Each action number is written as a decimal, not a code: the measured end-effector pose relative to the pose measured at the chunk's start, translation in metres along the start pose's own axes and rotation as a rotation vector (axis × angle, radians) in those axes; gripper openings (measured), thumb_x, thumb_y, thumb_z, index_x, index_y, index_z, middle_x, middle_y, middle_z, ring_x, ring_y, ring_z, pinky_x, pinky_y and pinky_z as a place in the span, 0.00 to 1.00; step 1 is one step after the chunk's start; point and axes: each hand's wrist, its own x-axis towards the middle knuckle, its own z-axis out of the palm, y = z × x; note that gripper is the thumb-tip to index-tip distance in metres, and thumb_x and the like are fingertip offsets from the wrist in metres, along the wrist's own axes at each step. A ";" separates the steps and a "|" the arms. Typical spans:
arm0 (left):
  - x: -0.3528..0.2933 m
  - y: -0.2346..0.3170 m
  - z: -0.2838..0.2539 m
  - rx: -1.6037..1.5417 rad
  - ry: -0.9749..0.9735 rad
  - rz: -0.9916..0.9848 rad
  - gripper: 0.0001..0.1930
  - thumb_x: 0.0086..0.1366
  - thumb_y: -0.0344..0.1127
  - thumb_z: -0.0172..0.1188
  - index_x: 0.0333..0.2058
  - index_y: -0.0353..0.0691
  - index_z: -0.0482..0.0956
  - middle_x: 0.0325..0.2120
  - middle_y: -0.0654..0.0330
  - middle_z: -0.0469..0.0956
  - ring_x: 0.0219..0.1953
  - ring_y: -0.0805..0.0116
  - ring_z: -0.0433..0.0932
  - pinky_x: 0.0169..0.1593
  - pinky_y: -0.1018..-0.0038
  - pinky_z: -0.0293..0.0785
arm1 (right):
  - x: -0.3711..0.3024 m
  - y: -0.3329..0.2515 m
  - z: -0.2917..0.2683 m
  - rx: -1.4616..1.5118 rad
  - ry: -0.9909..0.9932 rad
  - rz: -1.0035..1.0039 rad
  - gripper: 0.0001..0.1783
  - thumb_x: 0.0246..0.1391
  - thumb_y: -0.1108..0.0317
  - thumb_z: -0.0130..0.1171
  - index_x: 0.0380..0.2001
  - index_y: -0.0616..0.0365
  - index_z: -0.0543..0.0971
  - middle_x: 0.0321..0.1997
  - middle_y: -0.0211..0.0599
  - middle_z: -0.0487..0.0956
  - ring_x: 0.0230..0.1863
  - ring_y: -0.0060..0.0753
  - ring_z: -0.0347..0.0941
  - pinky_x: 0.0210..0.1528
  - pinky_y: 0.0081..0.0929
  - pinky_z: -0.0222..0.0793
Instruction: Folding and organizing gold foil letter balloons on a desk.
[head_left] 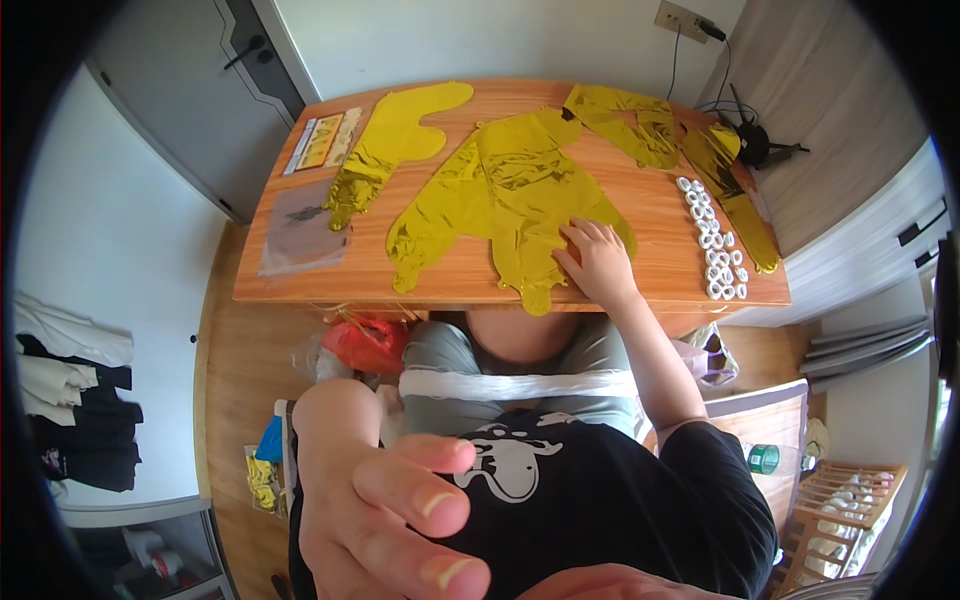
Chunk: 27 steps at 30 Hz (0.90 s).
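Observation:
Flat, uninflated gold foil balloons lie across the wooden desk (620, 290). My right hand (602, 262) rests on the near right part of the middle foil balloon (525, 165), its fingers stretched out over the foil. Another foil piece (440, 200) shows beside and partly under that one. My left hand (400, 505) is raised close to the camera, away from the desk; its fingers are apart and loosely bent, with nothing seen in them. At the left lies a foil balloon (400, 120) with a curved outline. Further foil balloons (625, 118) lie at the back right.
Several small white rings (712, 240) stand in rows at the desk's right. A printed card (325, 140) and clear plastic bag (300, 240) lie left. A black device (757, 145) with cables sits back right. White strands (520, 386) cross my lap; a red bag (370, 345) hangs below.

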 end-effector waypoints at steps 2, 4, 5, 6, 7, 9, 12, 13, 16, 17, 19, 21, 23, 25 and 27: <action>-0.009 -0.020 -0.013 0.133 -0.010 0.194 0.39 0.69 0.71 0.50 0.68 0.51 0.71 0.71 0.52 0.63 0.76 0.46 0.52 0.73 0.40 0.46 | -0.007 0.006 -0.003 -0.013 0.005 0.004 0.22 0.54 0.56 0.67 0.49 0.55 0.82 0.57 0.42 0.80 0.61 0.48 0.73 0.67 0.48 0.64; 0.007 -0.015 -0.028 0.114 -0.068 0.101 0.32 0.69 0.68 0.53 0.65 0.62 0.73 0.75 0.62 0.51 0.78 0.52 0.40 0.75 0.44 0.35 | -0.015 0.002 -0.009 -0.035 -0.022 0.014 0.23 0.56 0.55 0.67 0.51 0.55 0.82 0.58 0.43 0.80 0.62 0.49 0.73 0.67 0.47 0.64; 0.012 -0.010 -0.032 0.103 -0.129 0.007 0.26 0.69 0.65 0.56 0.63 0.72 0.75 0.79 0.71 0.39 0.80 0.59 0.29 0.76 0.49 0.24 | -0.017 -0.002 -0.012 -0.053 -0.045 0.018 0.23 0.57 0.55 0.66 0.52 0.55 0.82 0.60 0.44 0.79 0.63 0.50 0.72 0.67 0.46 0.63; 0.002 -0.009 -0.032 0.105 -0.129 0.003 0.26 0.69 0.65 0.56 0.63 0.72 0.75 0.79 0.71 0.39 0.80 0.59 0.29 0.76 0.49 0.24 | -0.018 -0.005 -0.015 -0.049 -0.045 0.017 0.23 0.57 0.55 0.66 0.52 0.55 0.82 0.60 0.44 0.79 0.63 0.50 0.72 0.67 0.46 0.63; -0.013 -0.010 -0.030 0.129 -0.025 0.037 0.25 0.66 0.67 0.59 0.60 0.74 0.78 0.79 0.71 0.38 0.80 0.57 0.28 0.76 0.47 0.24 | -0.018 -0.007 -0.016 -0.042 -0.052 0.017 0.24 0.57 0.54 0.66 0.53 0.55 0.82 0.60 0.44 0.79 0.63 0.50 0.72 0.68 0.47 0.63; -0.017 -0.015 -0.028 0.135 0.077 0.073 0.25 0.64 0.68 0.61 0.57 0.75 0.80 0.79 0.71 0.38 0.80 0.55 0.27 0.75 0.45 0.24 | -0.023 -0.005 -0.018 -0.047 -0.060 0.032 0.24 0.56 0.54 0.66 0.53 0.55 0.82 0.60 0.44 0.79 0.63 0.50 0.72 0.68 0.47 0.63; -0.005 -0.014 -0.024 0.031 0.292 0.682 0.23 0.55 0.69 0.68 0.48 0.76 0.85 0.71 0.73 0.63 0.77 0.59 0.44 0.73 0.46 0.35 | -0.018 -0.007 -0.016 -0.047 -0.052 0.036 0.25 0.56 0.54 0.67 0.53 0.54 0.82 0.62 0.44 0.78 0.64 0.50 0.71 0.68 0.48 0.63; 0.001 -0.004 -0.025 0.042 0.289 0.684 0.23 0.55 0.69 0.68 0.48 0.76 0.85 0.71 0.73 0.63 0.77 0.59 0.44 0.73 0.46 0.35 | -0.016 -0.011 -0.016 -0.050 -0.019 0.023 0.25 0.56 0.54 0.67 0.54 0.54 0.82 0.62 0.43 0.78 0.65 0.50 0.70 0.68 0.48 0.62; 0.028 -0.005 -0.044 -0.241 0.331 0.794 0.22 0.54 0.65 0.71 0.44 0.65 0.86 0.62 0.69 0.72 0.71 0.64 0.59 0.71 0.48 0.49 | -0.021 -0.007 -0.014 -0.089 -0.010 0.011 0.24 0.56 0.54 0.68 0.53 0.52 0.82 0.63 0.42 0.77 0.66 0.50 0.69 0.69 0.51 0.62; 0.031 -0.005 -0.045 -0.215 0.339 0.778 0.22 0.54 0.64 0.71 0.45 0.64 0.86 0.62 0.69 0.72 0.71 0.64 0.59 0.71 0.48 0.49 | -0.020 -0.008 -0.017 -0.109 -0.008 -0.020 0.22 0.55 0.55 0.68 0.52 0.51 0.83 0.63 0.41 0.77 0.66 0.51 0.69 0.70 0.55 0.62; 0.035 -0.006 -0.047 -0.165 0.362 0.746 0.22 0.55 0.62 0.70 0.45 0.62 0.85 0.62 0.68 0.72 0.71 0.63 0.60 0.71 0.49 0.49 | -0.023 -0.008 -0.017 -0.113 -0.031 -0.012 0.22 0.56 0.54 0.68 0.52 0.50 0.83 0.63 0.41 0.77 0.67 0.51 0.68 0.70 0.52 0.61; 0.041 -0.013 -0.051 -0.135 0.382 0.720 0.22 0.55 0.59 0.69 0.46 0.61 0.84 0.62 0.67 0.72 0.70 0.63 0.60 0.71 0.49 0.50 | -0.024 -0.004 -0.018 -0.134 -0.047 0.007 0.23 0.57 0.53 0.67 0.53 0.49 0.84 0.64 0.41 0.77 0.67 0.52 0.68 0.70 0.49 0.61; 0.062 -0.018 -0.052 -0.088 0.412 0.682 0.21 0.56 0.57 0.69 0.47 0.59 0.84 0.62 0.66 0.72 0.70 0.63 0.61 0.71 0.50 0.50 | -0.021 -0.010 -0.013 -0.097 -0.044 0.009 0.23 0.57 0.53 0.67 0.53 0.49 0.84 0.64 0.41 0.77 0.67 0.52 0.68 0.70 0.50 0.61; 0.063 -0.038 -0.054 -0.096 0.447 0.640 0.21 0.57 0.55 0.68 0.47 0.58 0.83 0.62 0.65 0.72 0.70 0.62 0.61 0.71 0.50 0.51 | -0.023 -0.008 -0.014 -0.120 -0.045 0.018 0.23 0.57 0.53 0.67 0.53 0.49 0.84 0.63 0.41 0.77 0.66 0.52 0.69 0.70 0.50 0.61; 0.032 -0.062 -0.065 -0.111 0.467 0.593 0.21 0.57 0.53 0.68 0.48 0.56 0.82 0.62 0.64 0.72 0.70 0.62 0.62 0.71 0.51 0.51 | -0.022 -0.007 -0.014 -0.135 -0.008 0.010 0.22 0.57 0.53 0.67 0.52 0.50 0.84 0.61 0.41 0.78 0.65 0.52 0.70 0.69 0.48 0.62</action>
